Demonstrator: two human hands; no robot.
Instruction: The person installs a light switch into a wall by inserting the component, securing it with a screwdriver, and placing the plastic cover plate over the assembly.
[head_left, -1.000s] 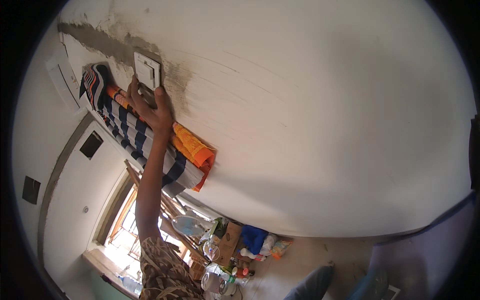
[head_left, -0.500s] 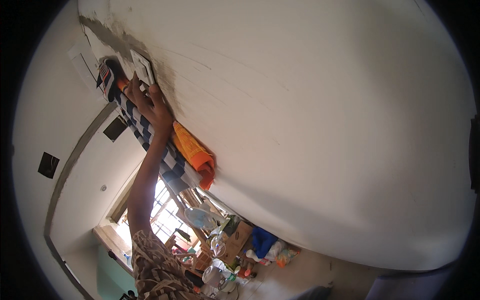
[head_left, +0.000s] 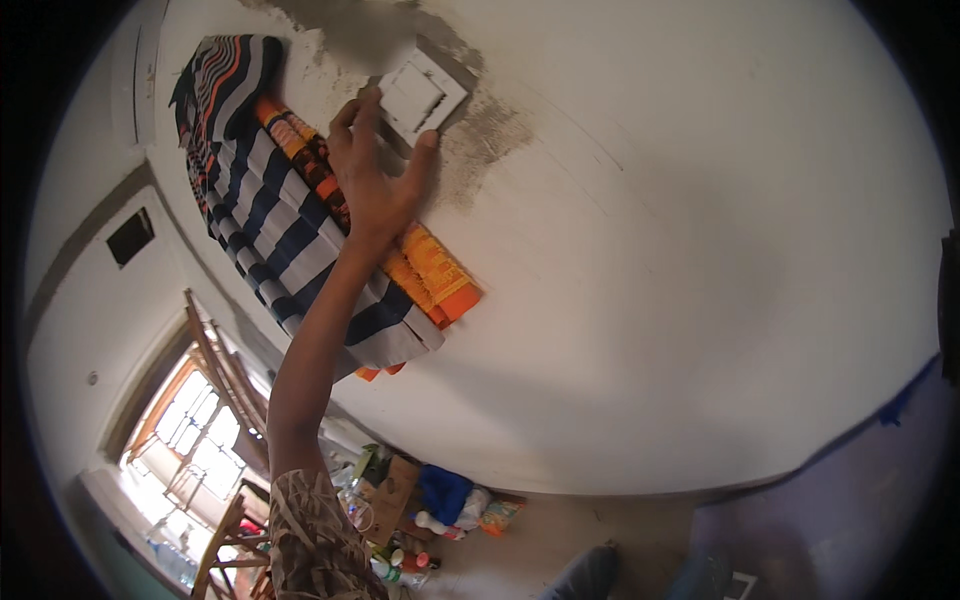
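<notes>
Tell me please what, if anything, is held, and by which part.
The left hand appears to hold the white wall plate by its lower-left end, between thumb and fingers.

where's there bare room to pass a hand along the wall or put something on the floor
The wall is widely bare right of the white plate and orange cloth. The floor has a smaller free patch between the orange packet and trouser leg. Crowded: around the left hand, beside the striped cloth, and by the cardboard box and blue bundle.
</notes>
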